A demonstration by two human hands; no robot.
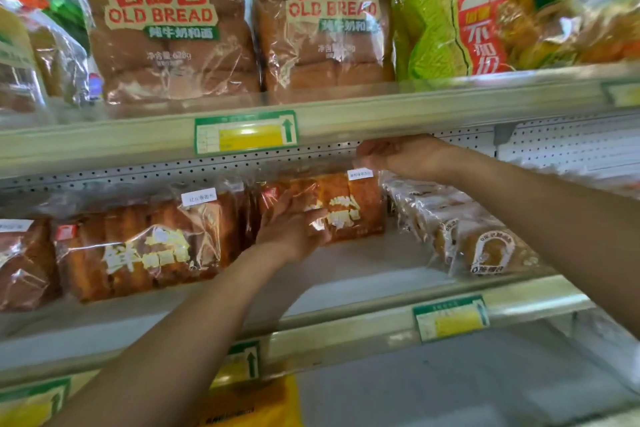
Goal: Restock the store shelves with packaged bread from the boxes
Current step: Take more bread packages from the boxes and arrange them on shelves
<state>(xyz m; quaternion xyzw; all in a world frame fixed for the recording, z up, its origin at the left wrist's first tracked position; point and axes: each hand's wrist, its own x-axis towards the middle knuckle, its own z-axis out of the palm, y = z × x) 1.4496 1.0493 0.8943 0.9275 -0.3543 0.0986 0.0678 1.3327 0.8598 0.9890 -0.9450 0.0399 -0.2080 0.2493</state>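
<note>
From the head camera, two tall "OLD BREAD" bags (166, 28) of soft brown rolls in crinkled clear film stand on the upper shelf (381, 111) above both hands, with a green-and-orange bread pack (457, 17) above the right hand. On the middle shelf (346, 274), the glossy wrapped sliced loaf (343, 204) sits between the hands: the left hand (291, 229) cups its near left end with curled fingers, while the right hand (401, 156) pinches the gathered film at its top. Another like loaf (138, 250) lies left of the left hand, and a pale toast bag (464, 236) lies under the right forearm.
</note>
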